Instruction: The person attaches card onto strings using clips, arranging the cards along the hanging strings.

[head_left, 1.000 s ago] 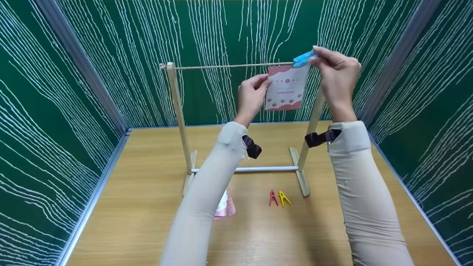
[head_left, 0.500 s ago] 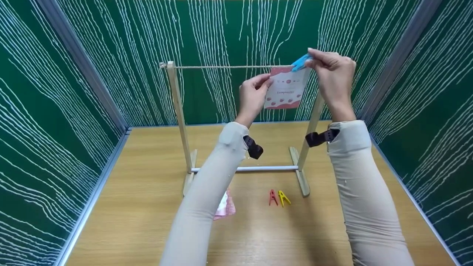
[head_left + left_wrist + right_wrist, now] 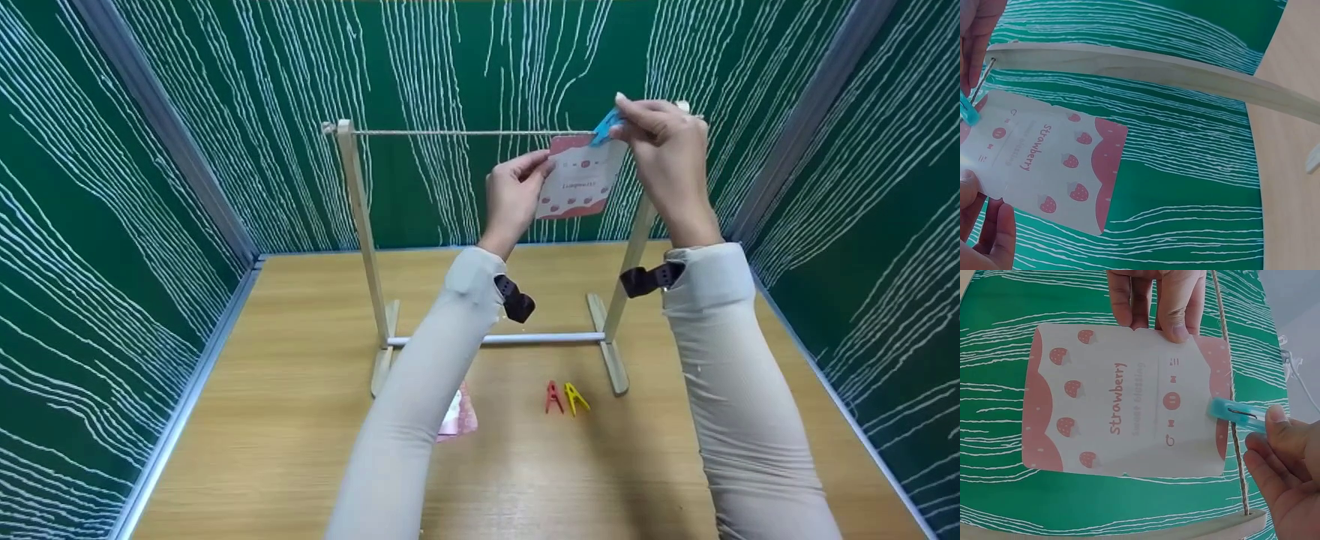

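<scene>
A pink and white card (image 3: pixel 577 180) printed with strawberries and the word "strawberry" hangs upside down at the rope (image 3: pixel 465 133). My left hand (image 3: pixel 514 196) pinches its left edge between thumb and fingers. My right hand (image 3: pixel 670 161) pinches the tail end of a blue clothespin (image 3: pixel 606 126). In the right wrist view the clothespin (image 3: pixel 1235 415) crosses the rope (image 3: pixel 1234 439), and its tip overlaps the card's top edge (image 3: pixel 1220 382). The left wrist view shows the card (image 3: pixel 1044 163) with my left thumb (image 3: pixel 967 188) on its near face.
The rope spans a wooden frame with a left post (image 3: pixel 360 225), a right post (image 3: pixel 636 247) and a white bottom rod (image 3: pixel 544 339). A red clothespin (image 3: pixel 553 397) and a yellow clothespin (image 3: pixel 576 399) lie on the table (image 3: pixel 510 480). Pink and white cards (image 3: pixel 459 412) lie partly under my left forearm.
My right hand has moved slightly left and the blue clothespin has tilted steeper, its tip now lower over the card's top edge. My left hand keeps its pinch on the card.
</scene>
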The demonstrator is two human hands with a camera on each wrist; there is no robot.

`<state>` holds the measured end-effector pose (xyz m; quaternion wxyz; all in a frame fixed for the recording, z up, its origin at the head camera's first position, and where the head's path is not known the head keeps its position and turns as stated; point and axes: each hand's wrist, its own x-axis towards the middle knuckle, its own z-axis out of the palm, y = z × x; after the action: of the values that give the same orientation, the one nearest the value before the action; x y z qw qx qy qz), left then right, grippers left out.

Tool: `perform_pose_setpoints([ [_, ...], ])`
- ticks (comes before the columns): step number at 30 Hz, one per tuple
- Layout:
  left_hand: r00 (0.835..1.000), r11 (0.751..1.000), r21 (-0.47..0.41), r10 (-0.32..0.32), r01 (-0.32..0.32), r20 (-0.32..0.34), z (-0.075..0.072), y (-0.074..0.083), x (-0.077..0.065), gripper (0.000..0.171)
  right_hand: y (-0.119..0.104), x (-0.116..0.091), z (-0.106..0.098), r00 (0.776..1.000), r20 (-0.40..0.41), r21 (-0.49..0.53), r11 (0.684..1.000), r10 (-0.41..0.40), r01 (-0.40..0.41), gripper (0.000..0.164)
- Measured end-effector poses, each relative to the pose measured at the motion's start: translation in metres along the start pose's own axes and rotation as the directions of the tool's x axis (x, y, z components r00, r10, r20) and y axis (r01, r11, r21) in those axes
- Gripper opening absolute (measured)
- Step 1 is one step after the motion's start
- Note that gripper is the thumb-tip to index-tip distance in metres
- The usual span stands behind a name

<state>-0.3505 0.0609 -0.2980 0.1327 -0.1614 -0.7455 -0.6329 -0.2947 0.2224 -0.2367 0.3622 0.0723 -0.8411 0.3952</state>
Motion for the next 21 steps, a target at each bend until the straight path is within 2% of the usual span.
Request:
perform_pose_setpoints([
  [3,1.0,1.0,0.003,0.014,-0.014,-0.002,-0.001,-0.001,0.001,0.026,0.001,0.001,0.001,1.0,0.02,-0.021,1.0,-0.011,0.012,0.033],
  [10,1.0,1.0,-0.008,-0.016,0.016,0.015,-0.001,-0.004,-0.001,0.025,0.005,-0.003,0.002,0.997,0.074,-0.044,0.999,0.001,0.002,0.04],
  [15,0.999,1.0,-0.016,-0.018,0.018,0.041,0.0,-0.006,-0.003,0.025,0.01,-0.005,0.004,0.997,0.071,-0.014,1.0,0.007,-0.006,0.041],
  [21,0.999,0.999,-0.039,0.001,0.001,0.052,-0.003,-0.01,-0.007,0.03,0.015,-0.008,0.005,0.998,0.042,0.049,0.998,-0.049,0.047,0.041],
])
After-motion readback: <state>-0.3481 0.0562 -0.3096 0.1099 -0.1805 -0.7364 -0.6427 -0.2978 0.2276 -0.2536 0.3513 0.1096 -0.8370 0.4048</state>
